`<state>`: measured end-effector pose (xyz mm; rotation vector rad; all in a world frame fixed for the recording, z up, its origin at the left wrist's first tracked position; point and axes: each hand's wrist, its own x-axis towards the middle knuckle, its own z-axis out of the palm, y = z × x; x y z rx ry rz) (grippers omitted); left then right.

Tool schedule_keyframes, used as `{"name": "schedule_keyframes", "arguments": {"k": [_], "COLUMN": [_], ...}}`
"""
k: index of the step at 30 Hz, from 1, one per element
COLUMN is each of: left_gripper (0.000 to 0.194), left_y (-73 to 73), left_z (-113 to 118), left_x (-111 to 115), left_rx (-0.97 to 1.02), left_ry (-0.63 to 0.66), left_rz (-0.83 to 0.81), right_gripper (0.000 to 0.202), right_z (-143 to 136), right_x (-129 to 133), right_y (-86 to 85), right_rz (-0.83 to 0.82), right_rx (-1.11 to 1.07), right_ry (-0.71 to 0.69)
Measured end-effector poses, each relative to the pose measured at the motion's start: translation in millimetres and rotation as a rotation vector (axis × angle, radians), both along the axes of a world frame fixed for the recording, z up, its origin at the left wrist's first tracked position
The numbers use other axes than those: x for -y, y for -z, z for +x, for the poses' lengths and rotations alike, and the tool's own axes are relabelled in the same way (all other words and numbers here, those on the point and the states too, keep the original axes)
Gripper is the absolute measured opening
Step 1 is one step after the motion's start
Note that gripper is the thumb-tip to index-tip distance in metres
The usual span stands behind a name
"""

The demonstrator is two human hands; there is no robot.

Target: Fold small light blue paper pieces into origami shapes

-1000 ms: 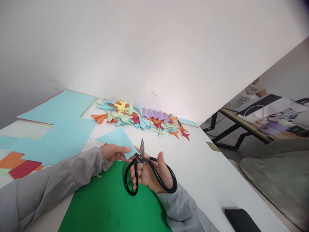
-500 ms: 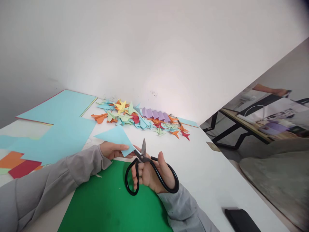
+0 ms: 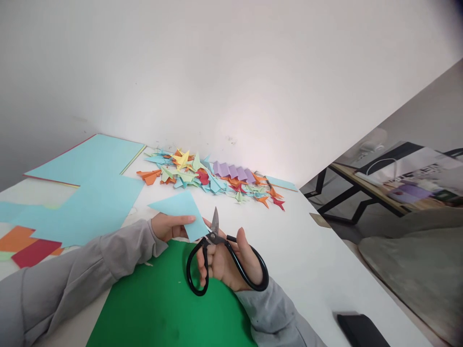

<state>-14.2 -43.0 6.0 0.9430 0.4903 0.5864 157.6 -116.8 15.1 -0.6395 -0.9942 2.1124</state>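
Observation:
My left hand (image 3: 170, 226) pinches a light blue piece of paper (image 3: 186, 207) between thumb and fingers. In my right hand (image 3: 231, 265) is a pair of scissors (image 3: 214, 237) with black handles, the thumb through one loop and fingers at the other. The scissors' blades are spread, one pointing up in front of the wall and the other hidden by the paper's lower right edge. Both hands are above a green sheet (image 3: 162, 299) on the white table.
Folded paper shapes (image 3: 202, 176) in several colours lie along the wall. Light blue sheets (image 3: 97, 207) spread at the left, beside orange and red pieces (image 3: 38, 253). A black object (image 3: 361, 330) lies at the right front; a second table (image 3: 356, 176) stands beyond.
The blue paper has moved right and slightly down, deeper between the scissors' blades. My right hand has hardly moved. Another person's hand at the far table has left the view.

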Motion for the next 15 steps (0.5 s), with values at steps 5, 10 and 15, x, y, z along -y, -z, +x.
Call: {"name": "schedule_keyframes", "arguments": {"k": [5, 10, 15], "left_gripper": [0.034, 0.033, 0.031], "left_y": [0.8, -1.0, -2.5], "left_z": [-0.4, 0.3, 1.5], "left_x": [-1.0, -0.7, -1.1], "left_rx": [-0.031, -0.033, -0.024], "left_ry": [0.013, 0.004, -0.021], "left_rz": [0.010, 0.024, 0.027], "right_gripper": [0.086, 0.083, 0.086], "right_z": [-2.3, -3.8, -3.5], "right_x": [1.9, 4.3, 1.3], "right_y": [0.5, -1.8, -1.1], "right_rz": [0.011, -0.004, 0.008], "right_rx": [-0.043, -0.079, -0.072], "right_ry": [0.037, 0.058, 0.088]}}
